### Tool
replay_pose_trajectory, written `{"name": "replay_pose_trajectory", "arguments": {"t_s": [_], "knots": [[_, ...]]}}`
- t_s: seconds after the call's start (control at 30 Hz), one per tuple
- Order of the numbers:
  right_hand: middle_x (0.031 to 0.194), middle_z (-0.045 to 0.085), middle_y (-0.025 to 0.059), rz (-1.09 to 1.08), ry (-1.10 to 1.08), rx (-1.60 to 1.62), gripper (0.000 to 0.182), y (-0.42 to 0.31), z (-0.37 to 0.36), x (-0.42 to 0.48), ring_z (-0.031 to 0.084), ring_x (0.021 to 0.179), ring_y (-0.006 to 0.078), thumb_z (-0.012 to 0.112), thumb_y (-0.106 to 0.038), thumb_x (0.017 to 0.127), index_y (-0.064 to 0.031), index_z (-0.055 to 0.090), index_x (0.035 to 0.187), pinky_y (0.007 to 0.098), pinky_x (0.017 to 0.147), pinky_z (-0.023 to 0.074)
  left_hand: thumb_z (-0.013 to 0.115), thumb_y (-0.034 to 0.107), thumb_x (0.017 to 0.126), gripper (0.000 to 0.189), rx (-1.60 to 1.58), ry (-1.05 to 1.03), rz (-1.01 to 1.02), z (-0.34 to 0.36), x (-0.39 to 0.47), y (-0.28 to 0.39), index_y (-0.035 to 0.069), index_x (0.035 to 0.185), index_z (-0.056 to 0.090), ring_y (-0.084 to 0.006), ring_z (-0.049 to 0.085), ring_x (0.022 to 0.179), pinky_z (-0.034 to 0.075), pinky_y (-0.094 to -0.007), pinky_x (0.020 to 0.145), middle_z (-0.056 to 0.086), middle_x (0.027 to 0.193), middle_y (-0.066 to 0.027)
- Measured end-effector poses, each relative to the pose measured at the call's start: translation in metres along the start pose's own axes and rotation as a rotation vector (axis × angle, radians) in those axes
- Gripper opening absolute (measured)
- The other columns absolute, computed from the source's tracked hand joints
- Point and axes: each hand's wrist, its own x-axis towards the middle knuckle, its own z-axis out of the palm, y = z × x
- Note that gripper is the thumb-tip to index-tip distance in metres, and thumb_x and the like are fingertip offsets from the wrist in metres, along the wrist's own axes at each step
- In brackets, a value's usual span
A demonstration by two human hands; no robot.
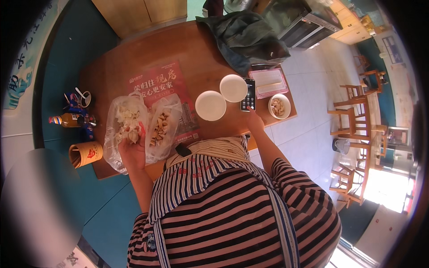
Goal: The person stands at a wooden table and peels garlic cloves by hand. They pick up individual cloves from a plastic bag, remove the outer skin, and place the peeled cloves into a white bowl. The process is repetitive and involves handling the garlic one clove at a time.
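My left hand is raised over a clear plastic bag of pale garlic skins, its fingers around a garlic bulb. Beside it lies a second clear bag with garlic cloves. My right hand reaches to a smartphone lying on the wooden table, a fingertip at the lower part of its lit keypad screen; it holds nothing that I can see. Left of the phone are two white bowls, one overlapping the phone's edge. A smaller white bowl of peeled cloves sits to the right.
A red printed poster lies partly under the bags. A dark green cloth covers the far right corner, near a pink-edged notepad with a pencil-like stick. At the left edge are a chopstick holder, a sauce bottle and a small spooned jar.
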Motion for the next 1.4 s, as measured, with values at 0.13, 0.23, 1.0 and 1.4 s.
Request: {"name": "replay_pose_trajectory", "arguments": {"t_s": [0.13,0.23,1.0,1.4], "knots": [[0.093,0.064,0.0206,0.0,0.008,0.022,0.048,0.005,0.001,0.002,0.062,0.086,0.0382,0.048,-0.02,0.086,-0.0276,0.041,0.132,0.0472,0.073,0.0482,0.052,0.01,0.083,0.049,0.002,-0.159,0.045,0.005,-0.001,-0.003,-0.001,0.129,0.038,-0.0306,0.047,0.116,0.04,-0.0432,0.102,0.049,0.116,-0.015],[0.093,0.064,0.0205,-0.029,0.12,0.082,0.045,-0.002,0.0,0.006,0.061,0.086,0.0387,0.048,-0.021,0.086,-0.0243,0.042,0.13,0.0472,0.073,0.0482,0.051,0.006,0.084,0.05,0.055,-0.196,0.071,0.004,-0.003,-0.004,-0.001,0.131,0.036,-0.0303,0.046,0.118,0.04,-0.0424,0.102,0.049,0.116,-0.0156],[0.097,0.062,0.0148,-1.298,-0.561,0.332,0.037,-0.371,-0.041,-0.156,0.065,0.083,0.0212,0.065,-0.017,0.079,-0.0032,0.059,0.113,0.0301,0.069,0.0525,0.056,-0.002,0.081,0.048,0.479,0.214,0.387,0.025,-0.035,0.004,0.006,0.128,0.046,-0.013,0.055,0.099,0.045,-0.0244,0.085,0.054,0.115,-0.0051],[0.084,0.066,0.0102,-1.337,-0.46,-0.015,0.033,-0.395,-0.014,-0.158,0.065,0.076,0.0185,0.063,-0.014,0.076,-0.0059,0.062,0.108,0.0285,0.069,0.0507,0.05,-0.008,0.076,0.046,1.13,0.343,0.597,-0.014,-0.022,0.005,0.005,0.121,0.049,-0.0166,0.056,0.102,0.054,-0.0267,0.079,0.051,0.114,-0.0074]]}}
